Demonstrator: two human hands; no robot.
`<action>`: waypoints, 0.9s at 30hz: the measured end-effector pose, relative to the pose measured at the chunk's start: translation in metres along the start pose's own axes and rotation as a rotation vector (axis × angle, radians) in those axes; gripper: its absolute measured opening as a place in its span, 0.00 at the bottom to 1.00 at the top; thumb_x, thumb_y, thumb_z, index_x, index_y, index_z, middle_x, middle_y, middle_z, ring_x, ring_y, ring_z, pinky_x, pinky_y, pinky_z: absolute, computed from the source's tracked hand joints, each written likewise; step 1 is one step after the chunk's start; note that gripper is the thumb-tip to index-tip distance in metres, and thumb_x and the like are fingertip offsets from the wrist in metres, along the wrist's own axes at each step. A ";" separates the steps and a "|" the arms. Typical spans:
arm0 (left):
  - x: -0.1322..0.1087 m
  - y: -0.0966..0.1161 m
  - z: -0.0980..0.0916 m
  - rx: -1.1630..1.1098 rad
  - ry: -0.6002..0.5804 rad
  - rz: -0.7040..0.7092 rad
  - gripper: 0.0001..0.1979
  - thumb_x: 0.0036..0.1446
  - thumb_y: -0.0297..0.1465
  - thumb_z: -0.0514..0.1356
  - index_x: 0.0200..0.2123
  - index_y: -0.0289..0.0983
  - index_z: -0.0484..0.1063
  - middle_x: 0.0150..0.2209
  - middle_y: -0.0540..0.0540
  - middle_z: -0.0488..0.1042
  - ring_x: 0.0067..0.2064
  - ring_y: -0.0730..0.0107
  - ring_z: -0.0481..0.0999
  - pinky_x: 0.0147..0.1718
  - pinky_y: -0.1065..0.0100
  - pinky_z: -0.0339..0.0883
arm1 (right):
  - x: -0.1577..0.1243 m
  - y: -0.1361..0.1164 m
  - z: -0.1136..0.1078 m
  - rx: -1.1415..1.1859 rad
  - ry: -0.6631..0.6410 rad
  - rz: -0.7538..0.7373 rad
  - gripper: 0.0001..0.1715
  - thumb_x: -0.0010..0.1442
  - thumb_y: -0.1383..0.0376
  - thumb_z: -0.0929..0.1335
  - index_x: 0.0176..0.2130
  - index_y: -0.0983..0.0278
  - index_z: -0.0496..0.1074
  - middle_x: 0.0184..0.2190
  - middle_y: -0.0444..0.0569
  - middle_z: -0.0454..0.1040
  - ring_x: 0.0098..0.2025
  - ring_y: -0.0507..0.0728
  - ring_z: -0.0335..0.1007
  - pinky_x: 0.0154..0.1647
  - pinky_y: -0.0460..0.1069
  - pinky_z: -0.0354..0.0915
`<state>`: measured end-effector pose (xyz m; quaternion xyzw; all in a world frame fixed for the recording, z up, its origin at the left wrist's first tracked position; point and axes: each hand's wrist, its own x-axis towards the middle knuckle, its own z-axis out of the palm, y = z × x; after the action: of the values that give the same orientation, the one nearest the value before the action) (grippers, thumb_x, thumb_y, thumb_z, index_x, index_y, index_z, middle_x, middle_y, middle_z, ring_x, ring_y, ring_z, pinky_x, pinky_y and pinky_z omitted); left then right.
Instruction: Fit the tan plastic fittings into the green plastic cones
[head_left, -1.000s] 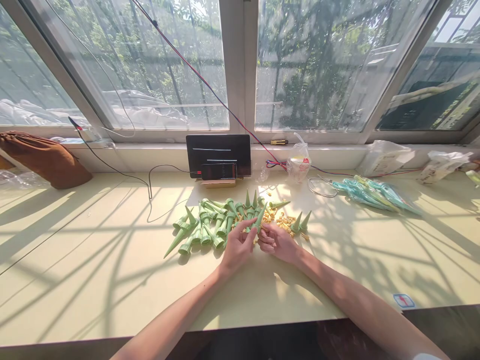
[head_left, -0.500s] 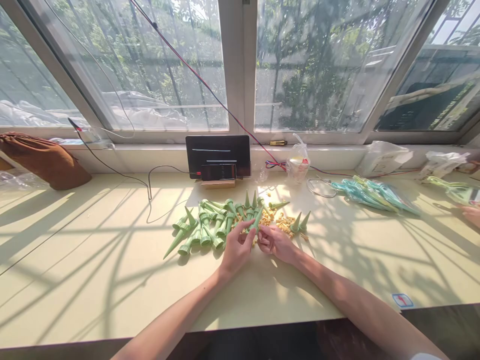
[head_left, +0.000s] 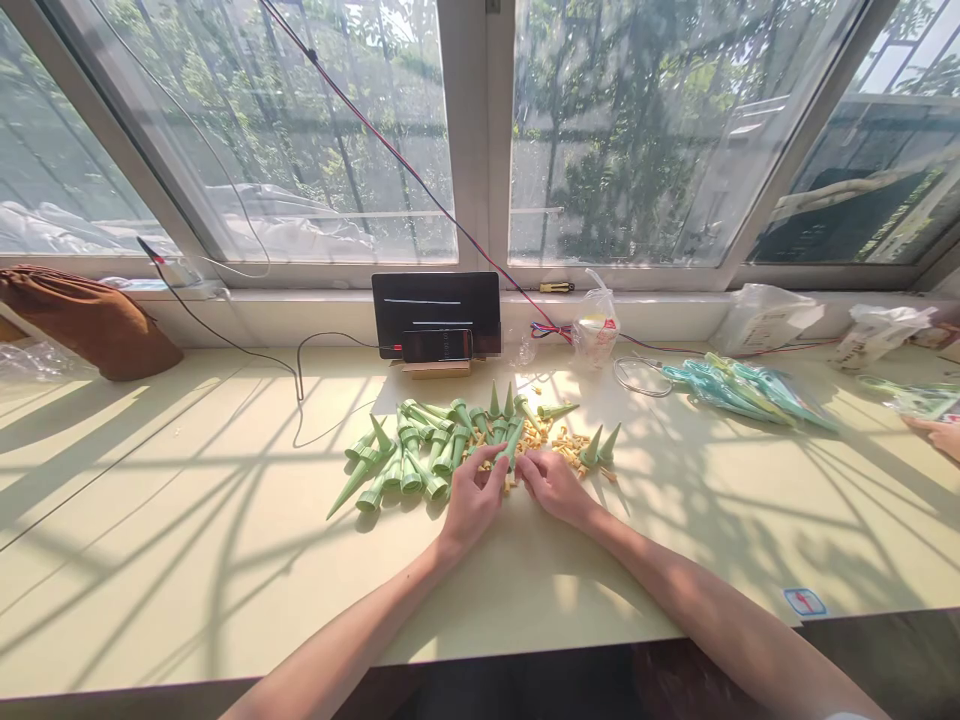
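My left hand (head_left: 475, 495) is closed around a green plastic spike (head_left: 513, 440), a hollow cone with its tip pointing up. Close beside it, my right hand (head_left: 553, 485) has its fingers curled together at the spike's lower right; whatever they pinch is hidden. Many similar green spikes (head_left: 411, 475) lie heaped to the left of my hands, some tipped over with their ridged caps toward me. Small yellow plastic pieces (head_left: 574, 445) are scattered behind and right of my right hand. Two green spikes (head_left: 593, 447) stand upright among them.
Behind the pile, a dark tablet (head_left: 435, 300) and a phone (head_left: 437, 345) lean on a small stand. A tied plastic bag (head_left: 596, 330) and bagged teal and green items (head_left: 750, 390) lie farther right. Another person's hand (head_left: 937, 436) shows at the right edge. A brown pouch (head_left: 90, 320) sits left.
My right hand has turned slightly, its fingers now curling more downward next to the spike. My left hand keeps hold of the spike, almost unmoved. The other person's hand shifted slightly.
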<state>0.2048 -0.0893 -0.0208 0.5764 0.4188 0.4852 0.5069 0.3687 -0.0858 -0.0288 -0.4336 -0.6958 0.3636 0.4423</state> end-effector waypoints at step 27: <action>0.006 0.006 0.001 -0.044 0.046 -0.027 0.28 0.59 0.48 0.61 0.55 0.34 0.70 0.13 0.57 0.62 0.12 0.75 0.61 0.12 0.73 0.55 | 0.006 0.003 -0.009 -0.284 0.119 -0.144 0.15 0.69 0.55 0.62 0.35 0.60 0.69 0.29 0.46 0.67 0.29 0.55 0.60 0.33 0.49 0.54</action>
<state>0.2072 -0.0846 -0.0137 0.5483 0.4273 0.5005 0.5160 0.3762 -0.0779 -0.0264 -0.4613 -0.7421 0.2028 0.4420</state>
